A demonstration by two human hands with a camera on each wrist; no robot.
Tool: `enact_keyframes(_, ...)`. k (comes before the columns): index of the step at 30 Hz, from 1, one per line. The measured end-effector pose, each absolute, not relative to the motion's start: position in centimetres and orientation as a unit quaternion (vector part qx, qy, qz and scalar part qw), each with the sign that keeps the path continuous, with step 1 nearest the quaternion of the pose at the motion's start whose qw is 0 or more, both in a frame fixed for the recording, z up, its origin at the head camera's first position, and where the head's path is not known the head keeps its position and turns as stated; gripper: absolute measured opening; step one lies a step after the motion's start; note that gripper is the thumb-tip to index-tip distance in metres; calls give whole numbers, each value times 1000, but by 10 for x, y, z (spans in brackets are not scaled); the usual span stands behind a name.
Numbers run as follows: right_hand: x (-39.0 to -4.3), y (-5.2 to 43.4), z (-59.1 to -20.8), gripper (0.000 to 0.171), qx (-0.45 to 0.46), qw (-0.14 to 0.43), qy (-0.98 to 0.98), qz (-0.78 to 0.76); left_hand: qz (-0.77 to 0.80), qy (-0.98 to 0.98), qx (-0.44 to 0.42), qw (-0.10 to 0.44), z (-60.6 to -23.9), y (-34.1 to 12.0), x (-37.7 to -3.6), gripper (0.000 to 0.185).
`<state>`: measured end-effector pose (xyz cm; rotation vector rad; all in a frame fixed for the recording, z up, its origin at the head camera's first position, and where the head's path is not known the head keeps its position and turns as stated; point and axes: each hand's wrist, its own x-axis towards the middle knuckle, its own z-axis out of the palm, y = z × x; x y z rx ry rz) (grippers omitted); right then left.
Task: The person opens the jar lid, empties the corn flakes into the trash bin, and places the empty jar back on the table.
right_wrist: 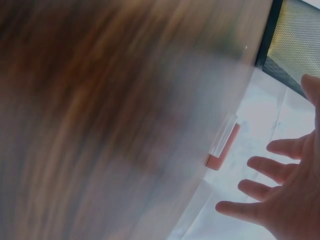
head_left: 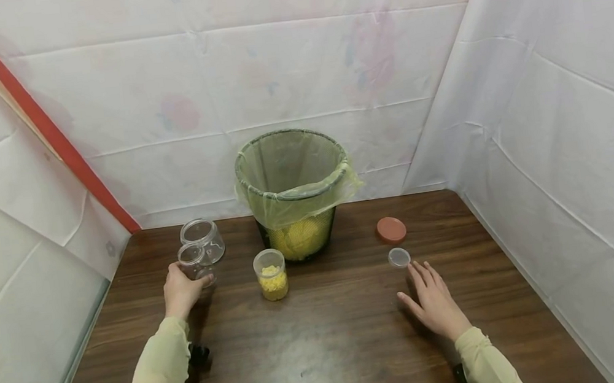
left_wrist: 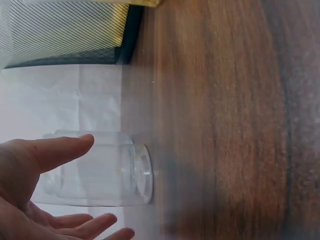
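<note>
Head view shows my left hand [head_left: 180,292] at about ten o'clock on the desk [head_left: 326,337], fingers curled round the small clear jar [head_left: 194,261], which stands upright just in front of a larger clear jar [head_left: 203,238]. My right hand [head_left: 433,300] lies spread flat at four o'clock, fingertips just short of the clear lid [head_left: 399,257]; the brown lid [head_left: 391,229] sits beyond it. A jar of yellow bits [head_left: 272,274] stands before the lined bin [head_left: 293,193] at twelve. To do this well, I judge I should keep the grip low and even, so the empty jar stays upright. No label or writing is readable anywhere.
</note>
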<state>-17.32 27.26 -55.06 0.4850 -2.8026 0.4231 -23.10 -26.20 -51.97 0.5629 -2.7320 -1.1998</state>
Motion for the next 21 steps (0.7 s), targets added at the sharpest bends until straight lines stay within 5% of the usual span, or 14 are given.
enact_keyframes(9,-174,261,-553,71,183,142,-961,148,-397,-894,154,142,-503,-249,-212,88)
enact_keyframes(21,-181,230,-547,69,204,127,-955,172,-407,-858,111,295,-487,-227,-190,60)
